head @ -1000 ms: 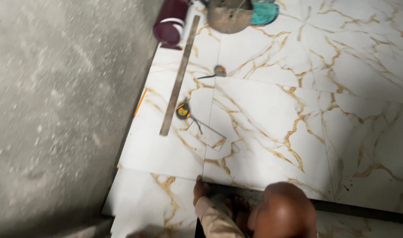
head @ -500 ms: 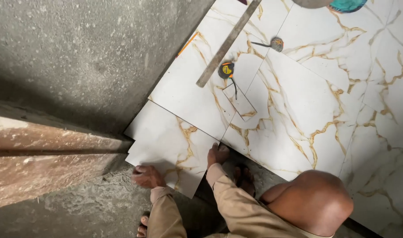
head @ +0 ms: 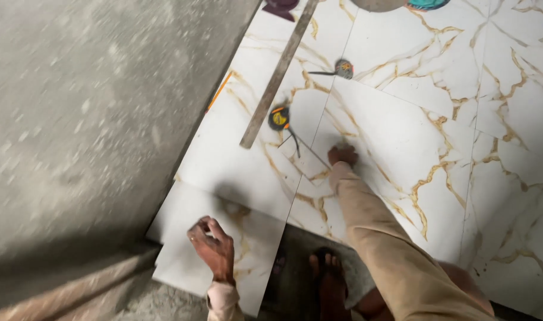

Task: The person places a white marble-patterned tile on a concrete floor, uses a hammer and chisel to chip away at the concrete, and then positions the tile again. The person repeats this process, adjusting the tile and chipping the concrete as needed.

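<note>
Resting curled left hand (head: pixel 212 246) on white gold-veined tile (head: pixel 182 261), right hand (head: pixel 343 154) fingers flat on larger tile (head: pixel 402 148), gripping nothing

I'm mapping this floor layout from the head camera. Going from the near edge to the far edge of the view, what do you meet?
Bare foot → left hand on the loose tile piece → right hand on the big tile → tape measure → small round tool.
</note>
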